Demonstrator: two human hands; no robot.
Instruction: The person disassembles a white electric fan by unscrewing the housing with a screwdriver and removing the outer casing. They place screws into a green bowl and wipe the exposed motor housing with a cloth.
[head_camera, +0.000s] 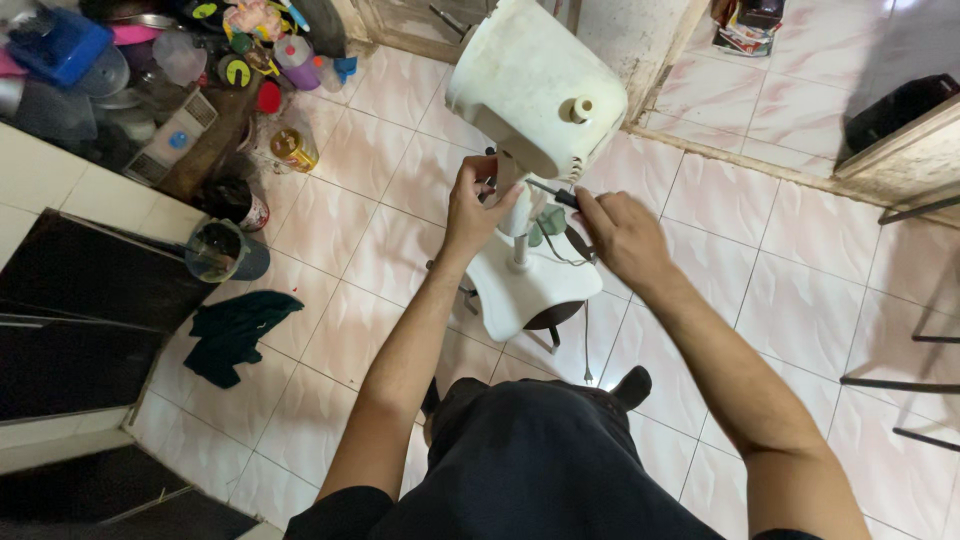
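View from above, looking down at my two hands at work on a white fan motor housing (535, 85). The housing is tilted, its short spindle (581, 108) pointing toward the right, and it sits atop a white stand neck that rises from a white base (525, 290). The base rests on a small dark stool (552, 318) on the pale tiled floor (800, 300), directly in front of my knees.

My left hand (472, 205) is curled around the neck just under the housing, fingers closed on it and thumb raised against the housing's lower edge. My right hand (622, 235) is closed around the dark handle of a screwdriver (550, 192); its thin shaft runs leftward to the underside of the housing, where the tip meets the plastic beside my left hand. Thin wires (560, 255) hang loose between the neck and my right hand.

Well to the left: a dark green cloth (235, 335) crumpled on the tiles, a dark cup (225, 250) beside a small can, and a cluttered heap of plastic containers (200, 50) in the upper corner, including a blue basket (62, 45). A black bag (900, 110) lies at upper right beyond the door sill.
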